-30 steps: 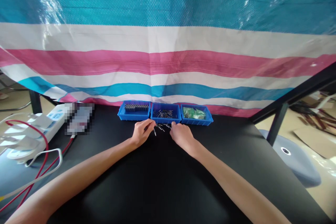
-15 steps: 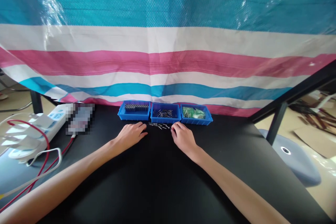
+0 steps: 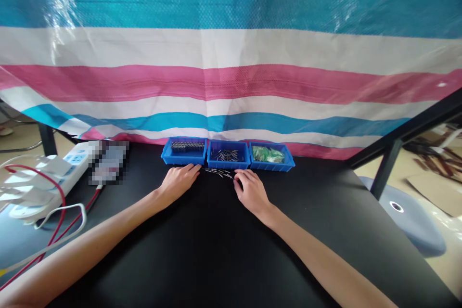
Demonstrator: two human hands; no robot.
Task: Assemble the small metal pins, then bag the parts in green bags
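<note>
Between my hands, several thin shiny metal pins (image 3: 218, 172) lie loosely on the black table. My left hand (image 3: 180, 180) rests palm down at their left end, its fingers and thumb drawn together; whatever its fingertips hold is hidden. My right hand (image 3: 250, 190) is at the right end, thumb and forefinger pinched on the end of one pin. Just beyond is a blue bin (image 3: 228, 162) with more such pins. The left blue bin (image 3: 184, 158) holds rows of small dark metal cylinders, and the right blue bin (image 3: 272, 166) has green-and-clear plastic packets.
A striped plastic sheet (image 3: 231, 82) hangs behind the bins. On the left lie a white power strip (image 3: 77, 156) with plugs and red and white cables, and a blurred-out device (image 3: 110, 161). Black frame bars (image 3: 388, 168) and a grey stool (image 3: 411, 221) stand at the right.
My left thumb has drawn in against the fingers. The right hand stays almost in place, its fingers slightly shifted. The view has moved a little.
</note>
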